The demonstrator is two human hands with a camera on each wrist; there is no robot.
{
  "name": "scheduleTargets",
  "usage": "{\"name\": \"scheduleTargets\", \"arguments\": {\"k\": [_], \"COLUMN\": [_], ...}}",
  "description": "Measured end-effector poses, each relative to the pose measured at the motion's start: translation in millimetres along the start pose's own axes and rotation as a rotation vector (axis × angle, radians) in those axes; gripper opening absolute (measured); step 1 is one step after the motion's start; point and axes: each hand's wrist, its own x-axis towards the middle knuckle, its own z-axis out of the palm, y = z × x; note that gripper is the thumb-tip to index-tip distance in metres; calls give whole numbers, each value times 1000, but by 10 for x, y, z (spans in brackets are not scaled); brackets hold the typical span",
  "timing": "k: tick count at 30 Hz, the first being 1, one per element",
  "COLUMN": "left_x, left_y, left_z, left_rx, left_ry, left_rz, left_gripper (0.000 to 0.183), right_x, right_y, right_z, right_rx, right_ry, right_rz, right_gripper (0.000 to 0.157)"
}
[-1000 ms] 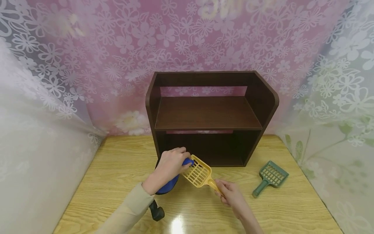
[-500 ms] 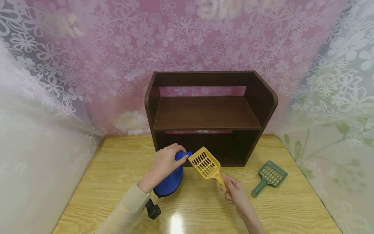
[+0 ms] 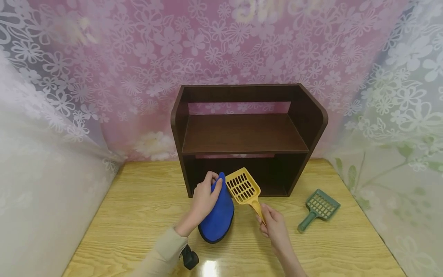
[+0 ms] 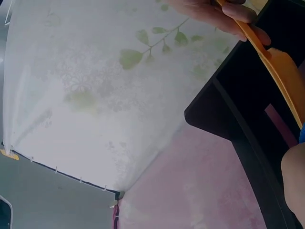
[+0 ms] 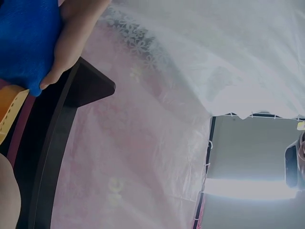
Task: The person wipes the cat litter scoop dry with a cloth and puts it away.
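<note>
My left hand [image 3: 205, 198] pinches the upper end of a blue fabric piece [image 3: 218, 219] with a black edge, which hangs in front of the shelf unit. My right hand [image 3: 273, 225] grips the handle of a yellow litter scoop [image 3: 243, 186], its slotted head raised and tilted left. The scoop's front corner meets the blue fabric near the left fingertips. In the right wrist view the blue fabric [image 5: 28, 43] sits right at the scoop's edge [image 5: 12, 107]. In the left wrist view the scoop [image 4: 286, 78] appears side-on, its handle between the right fingers.
A dark brown two-tier shelf unit [image 3: 245, 132] stands at the back of the wooden table [image 3: 145, 223]. To the right lies a green litter scoop [image 3: 322, 206]. A black object [image 3: 189, 258] shows by the left wrist. Patterned curtains [image 3: 145, 57] enclose the table.
The blue fabric has swung right and now hangs lengthwise below the left hand. The yellow scoop has lifted and turned more upright; its head no longer overlaps the left fingers.
</note>
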Motion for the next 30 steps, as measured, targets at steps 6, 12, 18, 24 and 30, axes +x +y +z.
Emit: {"name": "scheduleTargets", "arguments": {"k": [6,12,18,24,30], "left_x": [-99,-222,-206,-113,-182], "left_y": [48,87,38,-6,12], "left_z": [149,225,175,87,123], "left_rx": [-46,-71,-37,-13,-9], "left_ry": [-29,-90,-15,59,-31], "left_rz": [6,54,47,-2,30], "left_gripper": [18,20,17,16,17], "right_x": [34,73,39,-3,20], "right_y": [-30,-52,-61,-77,-84], "right_z": [73,100,81,70,43], "right_rx": [11,49,30,10,-7], "right_ry": [40,58,23,-12,-25], "right_rz": [-6,0,5,20,46], "right_gripper": [37,34,39,41,40]}}
